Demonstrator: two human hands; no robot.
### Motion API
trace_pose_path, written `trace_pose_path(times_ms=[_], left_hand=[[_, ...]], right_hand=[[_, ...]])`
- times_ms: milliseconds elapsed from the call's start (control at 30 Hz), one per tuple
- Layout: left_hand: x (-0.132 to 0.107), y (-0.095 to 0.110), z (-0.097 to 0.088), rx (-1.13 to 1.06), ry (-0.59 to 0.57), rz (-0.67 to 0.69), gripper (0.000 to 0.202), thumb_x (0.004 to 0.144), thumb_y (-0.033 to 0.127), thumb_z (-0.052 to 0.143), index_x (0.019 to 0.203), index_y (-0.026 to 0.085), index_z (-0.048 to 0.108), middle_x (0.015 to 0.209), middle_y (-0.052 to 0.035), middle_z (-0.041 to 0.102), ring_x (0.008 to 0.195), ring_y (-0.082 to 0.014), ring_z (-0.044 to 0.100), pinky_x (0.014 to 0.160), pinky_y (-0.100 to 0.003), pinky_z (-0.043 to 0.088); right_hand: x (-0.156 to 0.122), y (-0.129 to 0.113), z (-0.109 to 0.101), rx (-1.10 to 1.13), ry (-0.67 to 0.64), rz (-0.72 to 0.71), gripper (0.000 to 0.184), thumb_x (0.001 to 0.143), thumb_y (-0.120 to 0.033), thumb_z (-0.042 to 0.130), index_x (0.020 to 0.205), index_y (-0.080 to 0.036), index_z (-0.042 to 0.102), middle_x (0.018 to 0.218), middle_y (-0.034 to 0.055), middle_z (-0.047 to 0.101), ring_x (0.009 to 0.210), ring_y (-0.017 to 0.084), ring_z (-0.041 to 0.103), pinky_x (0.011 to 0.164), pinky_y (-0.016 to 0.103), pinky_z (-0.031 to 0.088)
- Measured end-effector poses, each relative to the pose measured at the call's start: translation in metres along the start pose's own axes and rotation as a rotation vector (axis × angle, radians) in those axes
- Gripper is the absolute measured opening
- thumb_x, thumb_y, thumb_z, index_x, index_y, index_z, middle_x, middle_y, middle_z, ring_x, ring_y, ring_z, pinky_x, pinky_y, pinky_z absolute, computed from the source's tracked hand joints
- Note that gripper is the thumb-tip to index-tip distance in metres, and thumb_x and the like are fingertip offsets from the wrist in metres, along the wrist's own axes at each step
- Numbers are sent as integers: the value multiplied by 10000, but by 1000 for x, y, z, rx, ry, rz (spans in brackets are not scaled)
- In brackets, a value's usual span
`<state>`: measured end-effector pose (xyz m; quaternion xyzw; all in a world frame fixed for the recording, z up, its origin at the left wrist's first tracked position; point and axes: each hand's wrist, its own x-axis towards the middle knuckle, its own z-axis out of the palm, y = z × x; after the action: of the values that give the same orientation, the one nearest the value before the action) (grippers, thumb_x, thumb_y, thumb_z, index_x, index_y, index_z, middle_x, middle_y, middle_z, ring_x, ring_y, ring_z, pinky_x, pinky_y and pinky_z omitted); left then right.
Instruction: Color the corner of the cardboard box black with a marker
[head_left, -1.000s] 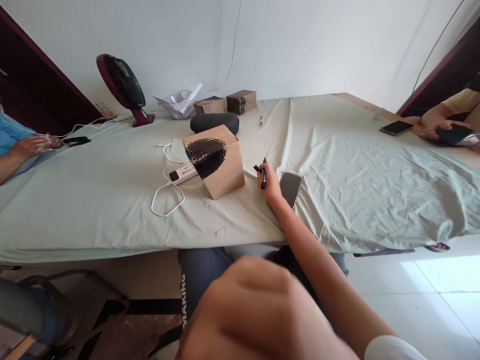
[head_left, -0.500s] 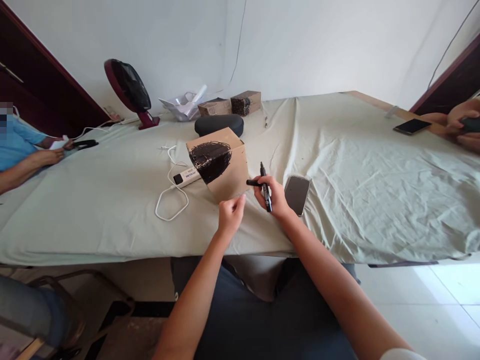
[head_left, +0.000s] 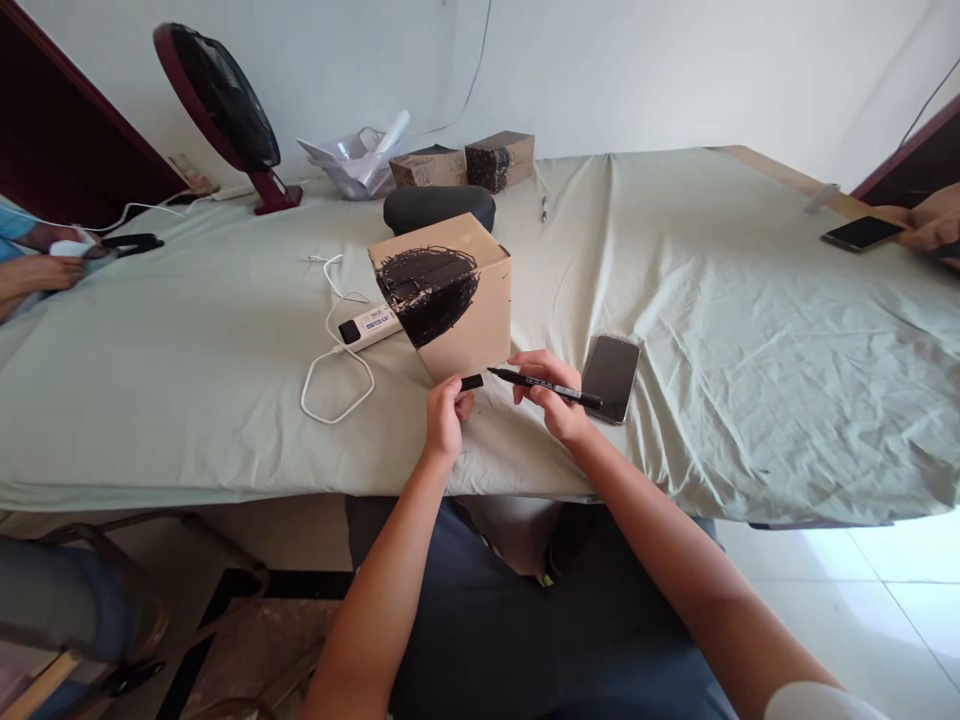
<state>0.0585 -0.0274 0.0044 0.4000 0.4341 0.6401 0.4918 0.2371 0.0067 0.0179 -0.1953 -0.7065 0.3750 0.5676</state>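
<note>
Between the fingers of my left hand (head_left: pixel 446 418) is a black marker cap (head_left: pixel 472 382). My right hand (head_left: pixel 551 395) is closed around a black marker (head_left: pixel 555 388), its tip pointing left at the cap, a small gap between them. Just beyond both hands stands a cardboard box (head_left: pixel 480 310), scribbled over with a dark black patch (head_left: pixel 431 295) across its left edge. To the right of my right hand lies a smartphone (head_left: pixel 613 378), dark screen up. A white power bank or similar device (head_left: pixel 369 327) with a white cable (head_left: pixel 337 410) is left of the box.
Behind the box sit a black case (head_left: pixel 439 210), two more cardboard boxes (head_left: pixel 514 155) and a plastic basket (head_left: pixel 352 165). A fan (head_left: pixel 225 110) stands back left. One person's hands (head_left: pixel 45 275) are at far left, another's (head_left: pixel 937 225) at far right near a second phone (head_left: pixel 861 234).
The cap has passed from my right hand's fingers to my left hand. In my right hand, the marker has swung from upright to nearly level, tip leftward. The view has shifted slightly.
</note>
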Motion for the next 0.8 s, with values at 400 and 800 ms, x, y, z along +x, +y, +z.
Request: trace_pose_path(times_ms=[400,800], left_hand=[[-5,-4,2,188,-182,-1,559,899,673,540,595,235,374,537,34,298,531,-122,227,547,-310,185],[-7,-9,7,196,-128,104,669,909,890,469,805,230,506,610,44,363,542,-134,296,550,-294,244]], right_hand=[[3,-7,6,143,-181,185,119,909,-353,578,926,-236,559,604,-47,603,532,144,502,571,277,405],[5,-8,3,-156,294,120,148,902,-353,525,806,-246,561,617,-37,504,536,146,435,566,297,373]])
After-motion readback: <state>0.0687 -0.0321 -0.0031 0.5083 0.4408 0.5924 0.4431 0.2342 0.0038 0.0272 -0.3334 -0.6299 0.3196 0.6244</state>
